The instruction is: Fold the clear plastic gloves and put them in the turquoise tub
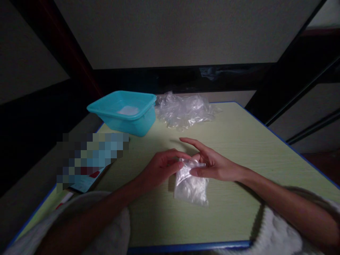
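Both hands meet over the near middle of the counter (pixel 239 141), a pale green top with a blue edge. Between them is a small clear plastic bag (pixel 191 187). Its lower part lies on the counter and its crumpled top edge is raised between the fingers.

The left hand (pixel 162 169) pinches the left side of the bag's top, with thumb and fingertips closed on the film. The right hand (pixel 212 164) takes the right side of the same edge, its thumb pressed on the plastic. Its index finger stretches out straight towards the far left, above the bag. Both forearms come in from the near corners, out of white fleecy sleeves.

At the far left stands a teal plastic basin (pixel 124 113) with something whitish at its bottom. Just to its right, touching or nearly touching it, lies a loose heap of clear plastic bags (pixel 186 111). It is well apart from the hands. At the left edge of the counter lies some printed paper (pixel 85 183), partly blurred out.
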`<action>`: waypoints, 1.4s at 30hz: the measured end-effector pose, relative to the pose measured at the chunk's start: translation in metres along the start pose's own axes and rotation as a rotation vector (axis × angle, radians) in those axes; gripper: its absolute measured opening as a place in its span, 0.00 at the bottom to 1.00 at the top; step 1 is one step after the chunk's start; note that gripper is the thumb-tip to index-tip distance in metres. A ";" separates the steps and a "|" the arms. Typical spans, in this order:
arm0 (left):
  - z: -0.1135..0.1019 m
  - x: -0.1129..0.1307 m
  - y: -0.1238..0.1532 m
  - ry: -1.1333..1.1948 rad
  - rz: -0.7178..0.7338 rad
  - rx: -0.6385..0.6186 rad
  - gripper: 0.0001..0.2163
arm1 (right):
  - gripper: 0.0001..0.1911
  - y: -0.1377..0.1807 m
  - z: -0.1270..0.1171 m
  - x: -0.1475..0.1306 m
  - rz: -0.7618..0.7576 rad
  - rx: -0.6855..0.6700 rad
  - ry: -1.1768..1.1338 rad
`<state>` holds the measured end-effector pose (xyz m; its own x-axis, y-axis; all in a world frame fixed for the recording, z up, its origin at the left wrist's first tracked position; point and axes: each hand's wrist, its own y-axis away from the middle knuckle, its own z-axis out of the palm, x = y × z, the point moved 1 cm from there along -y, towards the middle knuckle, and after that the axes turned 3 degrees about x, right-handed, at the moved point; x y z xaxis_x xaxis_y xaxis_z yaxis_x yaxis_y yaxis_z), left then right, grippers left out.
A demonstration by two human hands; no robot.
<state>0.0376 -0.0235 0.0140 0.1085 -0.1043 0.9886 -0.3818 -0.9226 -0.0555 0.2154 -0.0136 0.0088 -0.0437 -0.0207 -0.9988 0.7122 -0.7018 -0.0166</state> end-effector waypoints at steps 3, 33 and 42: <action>0.000 0.000 0.000 -0.006 0.004 0.000 0.08 | 0.40 0.000 0.000 0.000 -0.001 0.008 0.027; -0.003 -0.007 0.000 0.086 -0.048 0.159 0.15 | 0.35 -0.009 -0.009 0.003 -0.113 0.358 -0.106; -0.008 -0.012 -0.002 0.120 0.084 0.334 0.15 | 0.22 -0.010 0.004 0.003 -0.116 0.432 -0.307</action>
<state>0.0300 -0.0173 0.0033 -0.0269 -0.1590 0.9869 -0.0618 -0.9851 -0.1604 0.2057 -0.0095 0.0062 -0.3539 -0.0874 -0.9312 0.3402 -0.9395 -0.0411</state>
